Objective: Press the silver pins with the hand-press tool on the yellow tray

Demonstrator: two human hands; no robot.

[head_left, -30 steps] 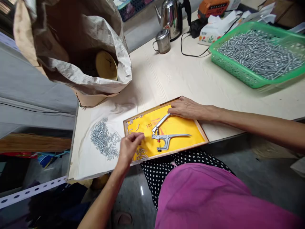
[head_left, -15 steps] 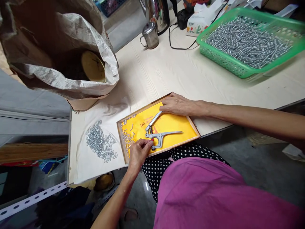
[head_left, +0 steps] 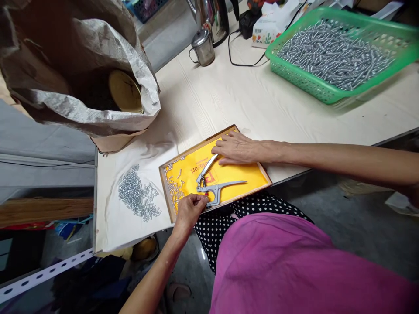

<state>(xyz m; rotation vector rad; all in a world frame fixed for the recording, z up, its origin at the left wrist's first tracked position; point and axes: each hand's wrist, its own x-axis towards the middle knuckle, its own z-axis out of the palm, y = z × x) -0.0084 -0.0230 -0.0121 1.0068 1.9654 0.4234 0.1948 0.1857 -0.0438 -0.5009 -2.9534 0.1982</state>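
Grey snap pliers (head_left: 214,190) with a spring and a red part lie in a shallow wooden tray (head_left: 267,179) lined with yellow printed sheet. Their handles are spread apart. My left hand (head_left: 190,211) is closed in a pinch at the jaw end; what the fingertips hold is too small to make out. Over the end of the upper handle is my right hand (head_left: 240,148), its fingers stretched out and loosely apart. Small metal pins (head_left: 175,189) lie scattered along the tray's left side. A heap of similar pins (head_left: 135,192) rests on the white sheet left of the tray.
A green basket (head_left: 304,86) full of metal pins stands at the back right. A large open sack (head_left: 149,98) with a yellowish round container (head_left: 125,91) inside stands at left. Behind are a lidded metal cup (head_left: 203,49), a kettle (head_left: 219,19), a tissue pack (head_left: 265,30) and a black cord (head_left: 244,64).
My right hand's fingers have spread and shifted from the tray's far edge onto the upper handle's end. My left hand stays pinched at the jaws. The whole view has shifted slightly.
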